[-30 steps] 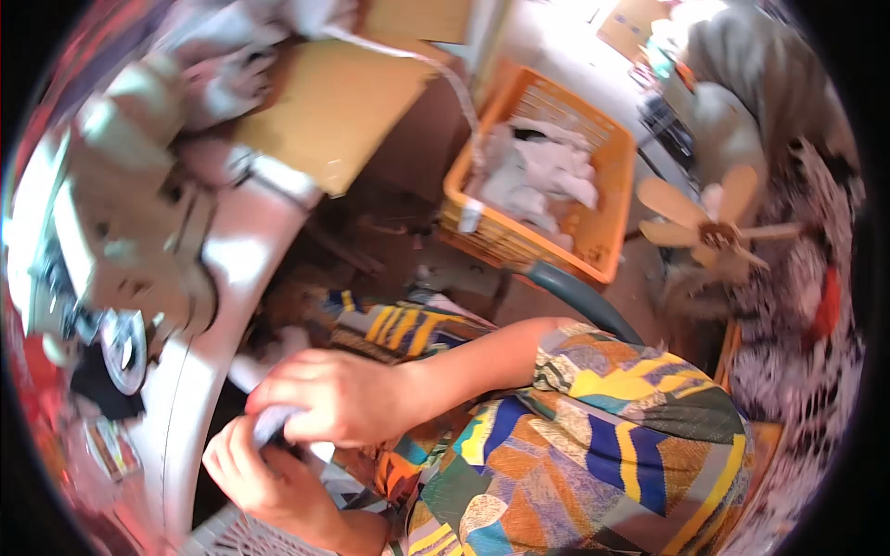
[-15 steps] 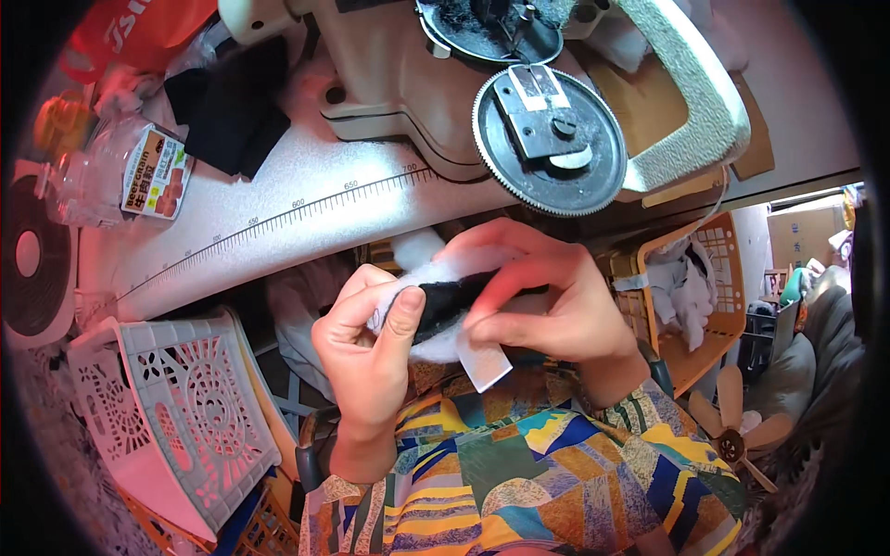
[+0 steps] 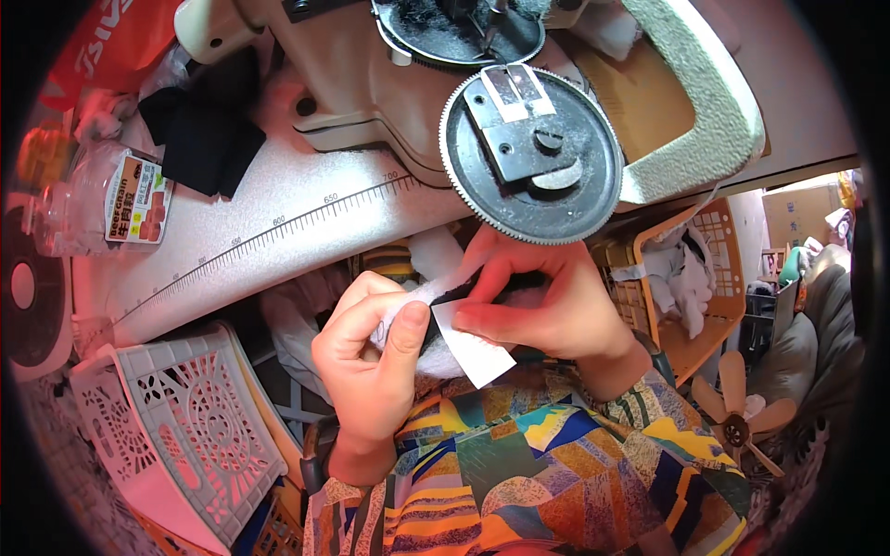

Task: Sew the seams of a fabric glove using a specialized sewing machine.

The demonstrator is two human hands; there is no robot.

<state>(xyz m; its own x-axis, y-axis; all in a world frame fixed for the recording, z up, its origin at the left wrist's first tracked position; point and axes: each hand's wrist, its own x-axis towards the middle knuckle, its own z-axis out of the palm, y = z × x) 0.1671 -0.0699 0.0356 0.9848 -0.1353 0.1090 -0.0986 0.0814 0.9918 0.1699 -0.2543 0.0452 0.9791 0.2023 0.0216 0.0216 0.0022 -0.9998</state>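
My left hand is closed round a fuzzy white fabric piece with a black inside, thumb pressed on top. My right hand pinches that piece and a small white tag, which hangs down over the black part; some fingertips are hidden behind the fabric. Just beyond my hands is a machine with a toothed black disc at the front edge of a white worktop marked with a scale.
At the left lie black cloth, a clear plastic jar and a black roll. A pale plastic basket stands lower left; an orange crate of white cloth and a wooden-bladed fan are at the right.
The view has swung from the crate to facing the machine. Since half a second ago, the tag has turned to lie more across the black part under my right thumb.
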